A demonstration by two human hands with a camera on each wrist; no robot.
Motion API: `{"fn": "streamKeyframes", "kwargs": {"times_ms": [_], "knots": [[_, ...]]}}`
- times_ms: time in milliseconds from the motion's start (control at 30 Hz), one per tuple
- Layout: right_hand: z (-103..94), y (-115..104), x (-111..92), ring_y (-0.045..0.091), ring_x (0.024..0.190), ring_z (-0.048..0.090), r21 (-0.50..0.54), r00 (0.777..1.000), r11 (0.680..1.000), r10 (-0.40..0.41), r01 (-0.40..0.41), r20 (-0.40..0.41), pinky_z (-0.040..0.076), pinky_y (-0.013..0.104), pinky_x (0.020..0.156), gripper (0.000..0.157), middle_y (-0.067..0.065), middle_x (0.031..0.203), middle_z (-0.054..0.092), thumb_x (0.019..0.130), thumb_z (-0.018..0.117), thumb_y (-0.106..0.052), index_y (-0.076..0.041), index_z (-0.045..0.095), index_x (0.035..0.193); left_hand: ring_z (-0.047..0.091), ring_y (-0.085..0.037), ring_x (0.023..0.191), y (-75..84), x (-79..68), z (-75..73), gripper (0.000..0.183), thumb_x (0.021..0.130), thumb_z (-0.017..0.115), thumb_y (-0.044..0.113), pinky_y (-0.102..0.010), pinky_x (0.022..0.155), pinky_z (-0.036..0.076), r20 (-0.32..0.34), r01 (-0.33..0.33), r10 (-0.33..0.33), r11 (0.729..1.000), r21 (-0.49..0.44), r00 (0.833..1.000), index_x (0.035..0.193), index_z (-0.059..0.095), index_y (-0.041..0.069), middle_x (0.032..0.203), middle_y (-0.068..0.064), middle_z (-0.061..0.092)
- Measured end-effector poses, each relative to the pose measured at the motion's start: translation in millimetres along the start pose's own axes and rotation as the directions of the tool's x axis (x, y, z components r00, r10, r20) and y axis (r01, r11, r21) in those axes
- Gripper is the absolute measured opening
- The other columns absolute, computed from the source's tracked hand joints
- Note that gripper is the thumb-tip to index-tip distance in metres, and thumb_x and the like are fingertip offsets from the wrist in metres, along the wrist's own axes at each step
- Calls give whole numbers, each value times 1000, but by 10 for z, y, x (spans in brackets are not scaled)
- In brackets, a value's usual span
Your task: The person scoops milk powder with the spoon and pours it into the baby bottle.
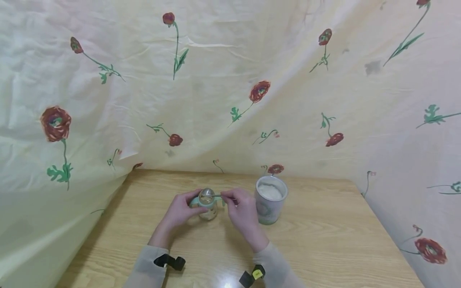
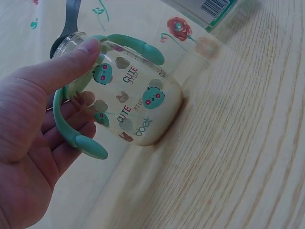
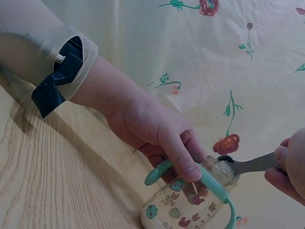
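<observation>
My left hand [image 1: 181, 210] holds a clear baby bottle [image 2: 138, 102] by its neck, thumb on the near side and fingers behind. The bottle is printed with little animal faces and stands on the table, its top uncovered. Two mint-green handles [image 2: 138, 47] curve out from a collar round the neck. With my right hand [image 1: 242, 208] I pinch the handle of a metal spoon [image 3: 255, 164]. The bowl of the spoon lies right at the bottle's mouth, and pale stuff shows there in the right wrist view.
Just right of my right hand stands a whitish tin [image 1: 266, 210] with no lid on, white powder inside. The light wood table [image 1: 324, 236] meets a cream cloth [image 1: 216, 100] with red flowers at the back and sides. Each wrist wears a dark camera [image 1: 169, 262].
</observation>
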State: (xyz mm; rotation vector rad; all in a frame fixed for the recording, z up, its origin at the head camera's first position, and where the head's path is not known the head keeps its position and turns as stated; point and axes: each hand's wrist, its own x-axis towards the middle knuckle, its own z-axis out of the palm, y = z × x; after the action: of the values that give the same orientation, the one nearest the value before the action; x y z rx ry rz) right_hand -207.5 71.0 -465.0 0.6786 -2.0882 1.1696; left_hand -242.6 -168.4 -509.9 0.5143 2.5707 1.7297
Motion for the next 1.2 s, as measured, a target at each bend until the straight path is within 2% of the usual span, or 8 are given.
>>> {"fn": "streamKeyframes", "kwargs": {"times_ms": [300,600,767,1033,1200], "knots": [[10,31,-17,16,77,73,-43,999,999,-31,31,16,62,20,69,21,6,90,77,85,81,15,-4,78,92,61,-32,135,12,-14,1,76,83,95,24,-52,118,45,-5,16,-16,1000,4,1000,149,62,5,145,-14,66],[-13,17,-14,15,77,73,-45,999,999,-25,28,48,62,21,67,17,6,91,78,88,80,11,-4,79,93,63,-30,133,13,-6,-4,74,84,94,25,-52,118,46,-2,5,-5,1000,19,1000,149,64,9,142,-9,69],[-23,6,-11,17,78,75,-47,997,998,-41,44,63,63,20,70,20,7,90,78,86,80,15,-5,80,92,62,-31,135,21,-11,-11,73,84,94,24,-53,119,44,4,12,-12,1000,17,1000,148,64,10,143,-10,68],[-31,-17,0,24,85,79,-134,977,971,-186,199,100,65,26,77,18,8,94,79,83,83,13,-3,82,91,61,-28,136,48,-16,-22,73,83,94,23,-51,120,43,13,43,-43,999,16,999,149,64,14,145,-7,68],[-34,-19,-3,22,85,79,-168,964,952,-240,257,117,64,23,77,20,7,94,79,80,87,12,-4,83,92,62,-27,135,44,-9,-15,72,83,95,24,-51,120,44,14,40,-40,999,6,999,148,65,15,143,-5,69]]}}
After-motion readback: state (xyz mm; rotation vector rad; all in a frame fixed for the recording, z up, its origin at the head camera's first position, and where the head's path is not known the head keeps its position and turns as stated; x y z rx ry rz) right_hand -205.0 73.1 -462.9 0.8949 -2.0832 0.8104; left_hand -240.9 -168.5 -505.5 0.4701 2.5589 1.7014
